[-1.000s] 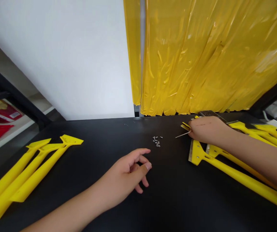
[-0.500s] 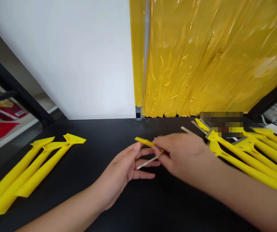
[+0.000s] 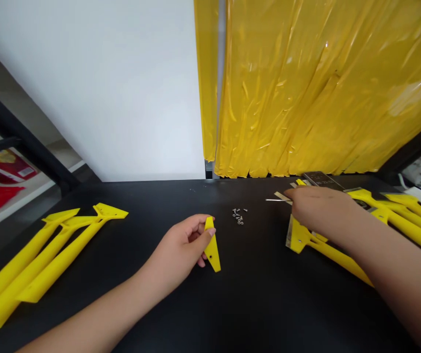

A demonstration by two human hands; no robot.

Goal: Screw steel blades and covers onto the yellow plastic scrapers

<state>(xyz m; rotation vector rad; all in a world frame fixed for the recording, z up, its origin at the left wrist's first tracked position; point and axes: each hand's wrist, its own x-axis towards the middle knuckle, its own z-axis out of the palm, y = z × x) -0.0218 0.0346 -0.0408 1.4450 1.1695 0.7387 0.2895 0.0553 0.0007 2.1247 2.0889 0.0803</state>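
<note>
Since half a second ago, the two hands have parted: the right hand (image 3: pixel 316 203) has swung away to the right, and the flat yellow plastic plate with a small dark hole (image 3: pixel 213 250) has gone from between them into the left hand (image 3: pixel 181 250) alone. Take the loose cluster of small silvery screws (image 3: pixel 238 215) on the matte black tabletop (image 3: pixel 258 299) as the landmark. The plate is left of the screws and a little nearer the wearer, pinched between the left thumb and fingers, which are closed on it near its far end. Its long axis runs roughly from the wearer toward the back of the table, so its free, holed end points to the wearer. The left hand is nearer the screws, with the plate on their side of it.

Well right of the screws, the right hand is curled around a thin silvery metal rod (image 3: pixel 274 200), whose tip points back toward them; most of its fingers are hidden. Beneath that hand is a yellow long-handled scraper with a metal edge (image 3: pixel 300 238). Far left of the screws lie three yellow plastic handles with slanted heads (image 3: pixel 65 257).
</note>
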